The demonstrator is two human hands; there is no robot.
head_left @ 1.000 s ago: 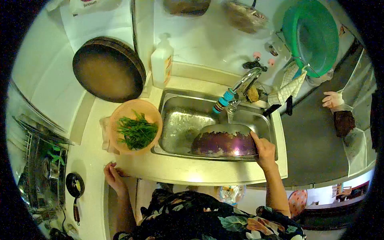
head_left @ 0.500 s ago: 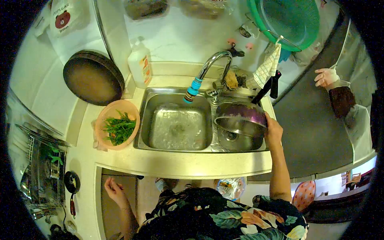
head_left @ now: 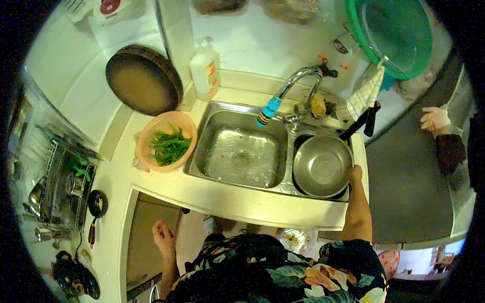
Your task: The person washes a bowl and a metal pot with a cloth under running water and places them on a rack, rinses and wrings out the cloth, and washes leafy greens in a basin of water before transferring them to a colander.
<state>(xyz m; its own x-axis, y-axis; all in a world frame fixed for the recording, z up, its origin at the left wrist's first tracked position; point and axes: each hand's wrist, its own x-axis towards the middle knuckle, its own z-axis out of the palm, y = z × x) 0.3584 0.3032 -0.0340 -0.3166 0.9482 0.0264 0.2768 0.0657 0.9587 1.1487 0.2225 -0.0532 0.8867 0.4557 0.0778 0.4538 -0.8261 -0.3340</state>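
My right hand [head_left: 355,174] grips the right rim of a stainless steel bowl [head_left: 323,166], which sits upright in the smaller right compartment of the sink. The fingers are partly hidden by the rim. My left hand [head_left: 164,237] hangs in front of the counter, fingers loosely bent and apart, holding nothing. A little water with small bits lies in the larger left sink basin [head_left: 240,156]. Above the sink arches the faucet [head_left: 303,76] with a blue nozzle [head_left: 269,112]. Left of the sink, leafy greens [head_left: 172,146] lie in a peach colander [head_left: 146,132].
A round dark pan [head_left: 144,81] leans behind the colander, beside a white bottle [head_left: 204,70]. Black handles [head_left: 364,121] rise behind the bowl. A green basin [head_left: 394,35] hangs on the wall. What looks like a pale hand [head_left: 435,119] with a dark cuff shows at right.
The bowl, tilted with its purple outside showing, has been lowered upright into the right compartment, with my right hand still on its rim. The whole view has shifted rightward.
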